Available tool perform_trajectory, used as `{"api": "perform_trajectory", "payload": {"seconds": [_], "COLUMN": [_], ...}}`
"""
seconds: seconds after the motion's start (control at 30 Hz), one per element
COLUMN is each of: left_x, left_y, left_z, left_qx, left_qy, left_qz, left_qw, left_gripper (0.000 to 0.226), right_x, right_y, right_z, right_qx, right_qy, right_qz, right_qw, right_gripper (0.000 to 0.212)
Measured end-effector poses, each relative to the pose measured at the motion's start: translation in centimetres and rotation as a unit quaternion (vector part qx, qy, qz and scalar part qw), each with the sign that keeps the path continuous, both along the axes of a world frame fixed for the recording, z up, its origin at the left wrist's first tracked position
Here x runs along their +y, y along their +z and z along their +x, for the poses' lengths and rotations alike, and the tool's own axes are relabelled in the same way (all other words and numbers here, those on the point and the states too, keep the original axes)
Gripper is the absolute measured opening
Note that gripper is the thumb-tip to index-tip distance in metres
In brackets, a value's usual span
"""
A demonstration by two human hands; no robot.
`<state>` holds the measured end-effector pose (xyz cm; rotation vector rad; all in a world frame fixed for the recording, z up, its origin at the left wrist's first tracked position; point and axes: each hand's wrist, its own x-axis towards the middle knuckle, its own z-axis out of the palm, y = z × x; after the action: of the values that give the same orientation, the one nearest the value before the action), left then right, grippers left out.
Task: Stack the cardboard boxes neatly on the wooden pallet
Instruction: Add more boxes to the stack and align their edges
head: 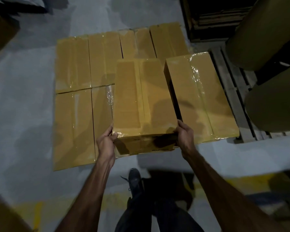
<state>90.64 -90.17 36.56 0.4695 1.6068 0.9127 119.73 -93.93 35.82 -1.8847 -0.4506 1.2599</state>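
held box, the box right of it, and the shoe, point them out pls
held box (pixel 141 97), head view, middle of its top face
box right of it (pixel 203 97), head view, top face beside the tape seam
shoe (pixel 134 179), head view, its upper

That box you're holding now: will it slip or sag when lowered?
The held box looks rigid, with straight edges, so sagging seems unlikely. Its glossy tape could be slippery where the left hand and right hand grip its corners.

Big brown paper rolls (pixel 273 104) stood at right; dark shoe (pixel 135 179) on grey concrete floor (pixel 27 104) w/ yellow line (pixel 32 213)
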Motion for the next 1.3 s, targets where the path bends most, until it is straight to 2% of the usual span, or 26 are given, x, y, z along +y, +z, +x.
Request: {"api": "perform_trajectory", "payload": {"seconds": [0.2, 0.43, 0.6, 0.7, 0.87, 0.93, 1.07, 1.2, 1.3], "left_x": [-0.4, -1.5, -2.5, -2.9, -3.2, -3.1, -3.2, -4.2, -5.0], "left_y": [-3.1, -5.4, -6.8, -6.5, -8.0, -7.7, -6.8, -7.0, -6.9], "left_z": [1.1, 2.8, 3.0, 3.6, 3.7, 3.5, 3.7, 4.2, 4.8], "left_qx": [-0.010, -0.014, -0.015, -0.020, 0.012, 0.023, 0.034, 0.050, 0.057], "left_qy": [-0.018, -0.044, -0.078, -0.101, -0.119, -0.127, -0.140, -0.152, -0.155], "left_qz": [-0.021, -0.049, -0.077, -0.088, -0.110, -0.109, -0.093, -0.092, -0.097], "left_qw": [1.000, 0.998, 0.994, 0.991, 0.987, 0.986, 0.985, 0.983, 0.981], "left_gripper": [0.061, 0.070, 0.075, 0.073, 0.063, 0.061, 0.059, 0.072, 0.072], "right_x": [-0.2, -0.6, -1.1, -1.5, -2.8, -3.3, -3.6, -4.6, -5.1], "right_y": [-4.4, -4.0, -5.1, -6.4, -8.7, -9.7, -5.9, -4.9, -5.0], "right_z": [0.9, 1.1, 1.7, 2.6, 4.4, 5.2, 4.5, 4.4, 4.7], "right_qx": [-0.035, -0.096, -0.090, -0.085, -0.101, -0.108, -0.148, -0.159, -0.162], "right_qy": [0.014, 0.074, 0.120, 0.140, 0.171, 0.191, 0.228, 0.274, 0.290], "right_qz": [-0.033, -0.071, -0.094, -0.112, -0.102, -0.097, -0.091, -0.092, -0.097], "right_qw": [0.999, 0.990, 0.984, 0.980, 0.975, 0.971, 0.958, 0.944, 0.938], "right_gripper": [0.047, 0.059, 0.043, 0.066, 0.076, 0.070, 0.028, 0.036, 0.041]}}
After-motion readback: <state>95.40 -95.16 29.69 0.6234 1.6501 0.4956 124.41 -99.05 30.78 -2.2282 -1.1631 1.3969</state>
